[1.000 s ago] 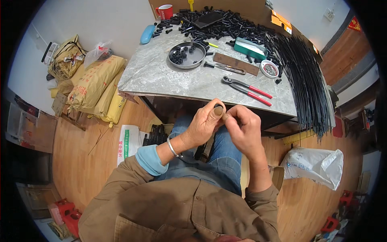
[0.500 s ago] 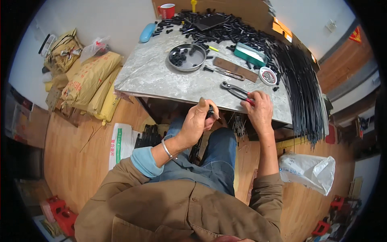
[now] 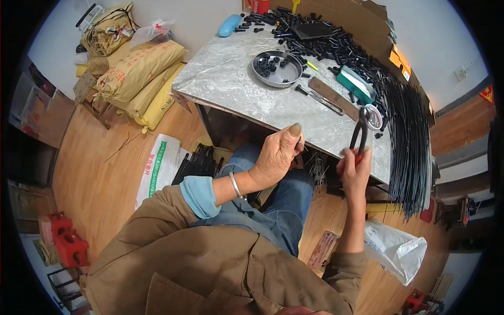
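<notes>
My right hand (image 3: 355, 167) grips the red handles of a pair of pincers (image 3: 361, 128). Their dark head points up and away, over the right part of the table beside a small white tub (image 3: 373, 116) of tiny metal pieces. Held above my lap, near the table's front edge, my left hand (image 3: 278, 152) is closed with its thumb up. Only a bit of something dark shows at its fingers, so I cannot make out its kind. A round metal dish (image 3: 277, 82) with small black parts stands farther back, next to a black-handled tool (image 3: 320, 100) and a flat brown bar (image 3: 336, 100).
Black bolt-like parts (image 3: 310, 44) are heaped at the back of the marbled table (image 3: 226, 79). Long black rods (image 3: 409, 147) hang over its right end. A teal box (image 3: 356, 84) and a blue case (image 3: 229, 25) stand on top. Tan sacks (image 3: 142, 73) lie at the left.
My right hand has taken the pincers up off the table and turned their head upward. My left hand stays closed, its dark piece now more hidden. The whole view has shifted.
</notes>
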The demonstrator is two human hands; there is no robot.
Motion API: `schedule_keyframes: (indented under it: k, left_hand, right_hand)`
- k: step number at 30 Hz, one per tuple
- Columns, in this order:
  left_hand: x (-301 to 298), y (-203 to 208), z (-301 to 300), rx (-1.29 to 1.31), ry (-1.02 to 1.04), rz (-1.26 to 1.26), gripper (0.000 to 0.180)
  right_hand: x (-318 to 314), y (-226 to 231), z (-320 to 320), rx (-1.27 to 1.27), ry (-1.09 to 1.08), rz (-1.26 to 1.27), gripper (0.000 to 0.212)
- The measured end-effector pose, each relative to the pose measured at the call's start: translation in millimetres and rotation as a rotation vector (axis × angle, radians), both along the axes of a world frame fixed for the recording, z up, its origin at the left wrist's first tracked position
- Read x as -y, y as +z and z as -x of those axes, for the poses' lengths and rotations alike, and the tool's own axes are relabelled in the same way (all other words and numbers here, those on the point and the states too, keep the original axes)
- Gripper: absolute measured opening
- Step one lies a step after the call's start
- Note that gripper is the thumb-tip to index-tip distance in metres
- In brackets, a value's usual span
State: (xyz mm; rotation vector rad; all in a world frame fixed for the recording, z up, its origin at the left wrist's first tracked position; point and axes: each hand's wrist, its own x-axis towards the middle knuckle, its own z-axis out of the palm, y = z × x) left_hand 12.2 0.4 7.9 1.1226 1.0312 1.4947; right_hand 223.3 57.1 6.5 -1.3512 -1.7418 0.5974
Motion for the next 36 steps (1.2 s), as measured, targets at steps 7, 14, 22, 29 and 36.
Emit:
schedule_keyframes:
  k: [7, 14, 22, 29, 36]
  left_hand:
    - [1.6, 2.9, -6.8, -0.106, 0.067, -0.058, 0.060]
    - [3.4, 3.4, -8.0, -0.118, 0.103, -0.079, 0.058]
    - [2.2, -2.8, -6.9, -0.145, 0.115, -0.106, 0.059]
    - [5.7, -8.8, -4.7, -0.193, 0.063, -0.099, 0.054]
    - [10.9, 5.9, 6.7, -0.012, -0.099, 0.115, 0.064]
  right_hand:
    - [48.8, 26.9, 3.2, 0.431, 0.144, -0.490, 0.037]
    - [50.8, 44.0, 0.1, 0.576, 0.033, -0.577, 0.047]
    - [55.8, 40.4, -2.1, 0.625, 0.032, -0.614, 0.032]
    - [85.3, 21.6, 3.8, -0.522, 0.536, 0.959, 0.020]
    - [75.9, 14.7, -7.3, 0.006, 0.686, 0.627, 0.027]
